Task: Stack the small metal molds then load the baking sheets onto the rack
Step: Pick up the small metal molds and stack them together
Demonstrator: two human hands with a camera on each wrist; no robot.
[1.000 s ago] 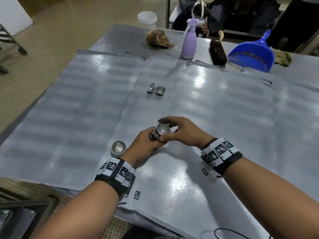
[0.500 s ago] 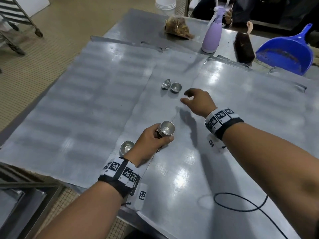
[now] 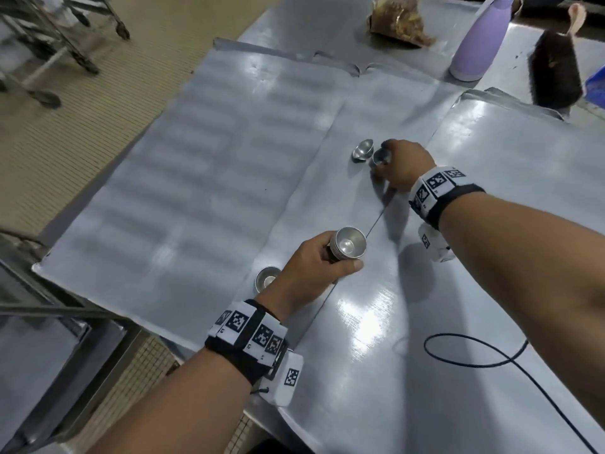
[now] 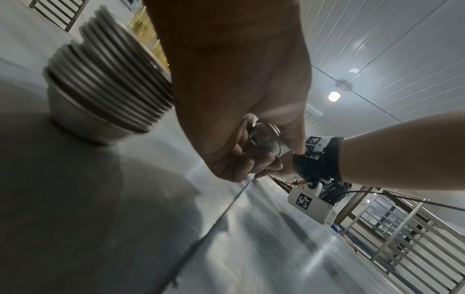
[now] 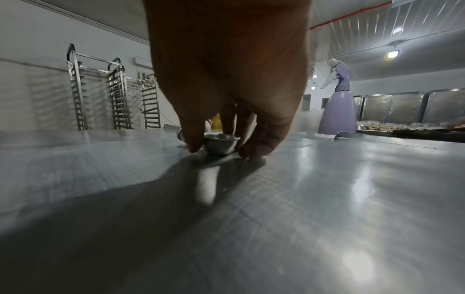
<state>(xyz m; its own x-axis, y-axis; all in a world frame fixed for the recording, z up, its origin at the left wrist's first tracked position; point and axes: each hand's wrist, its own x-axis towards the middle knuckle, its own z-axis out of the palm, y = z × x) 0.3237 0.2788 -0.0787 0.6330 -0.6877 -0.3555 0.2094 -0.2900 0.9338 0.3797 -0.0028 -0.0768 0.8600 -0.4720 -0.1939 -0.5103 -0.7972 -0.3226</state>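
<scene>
My left hand [image 3: 337, 260] grips a stack of small metal molds [image 3: 347, 246] lying tilted, open end facing away; the same held stack [image 4: 268, 139] shows in the left wrist view. Another mold stack [image 3: 266, 278] stands on the sheet beside my left wrist, ribbed rims plain in the close view [image 4: 108, 85]. Farther out, my right hand [image 3: 388, 160] pinches a single mold [image 3: 379, 156], its bowl [image 5: 221, 144] still touching the sheet. A tipped mold [image 3: 362, 150] lies just left of it. Flat baking sheets [image 3: 196, 191] cover the table.
A purple spray bottle [image 3: 478, 40], a dark brush [image 3: 553, 70] and a bag of brown scraps [image 3: 397, 19] sit at the table's far side. Wheeled racks [image 3: 49, 44] stand on the floor at left, more racks [image 5: 78, 89] by the wall. A black cable [image 3: 491, 358] lies near right.
My right hand left the stack held by my left hand, reached forward across the sheet and closed its fingers on one of the two far molds. The left hand kept the stack.
</scene>
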